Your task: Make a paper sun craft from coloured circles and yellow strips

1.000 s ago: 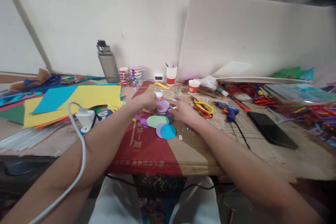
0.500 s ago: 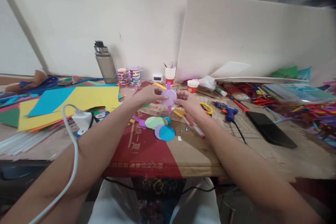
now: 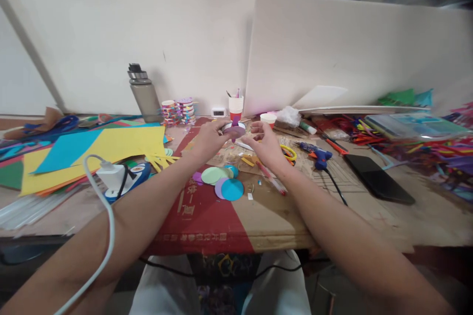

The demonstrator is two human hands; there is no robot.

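Note:
My left hand pinches a round purple paper disc by its left edge, over the middle of the work surface. Tilted now, the disc shows a whitish band along its edge and purple strips sticking out above and below. My right hand is just right of it, fingers and thumb spread, with a small gap to the disc. Below on the cardboard lie loose paper circles: a blue one, a pale green one and a lilac one partly covered by the blue.
A blue glue gun and a black phone lie at right, near yellow tape. Behind stand a bottle, a pen-filled paper cup and striped cup stacks. A white cable crosses my left forearm.
The purple disc has tipped from facing me to nearly flat, held in my left hand. My right hand has come off its right edge and its fingers have spread.

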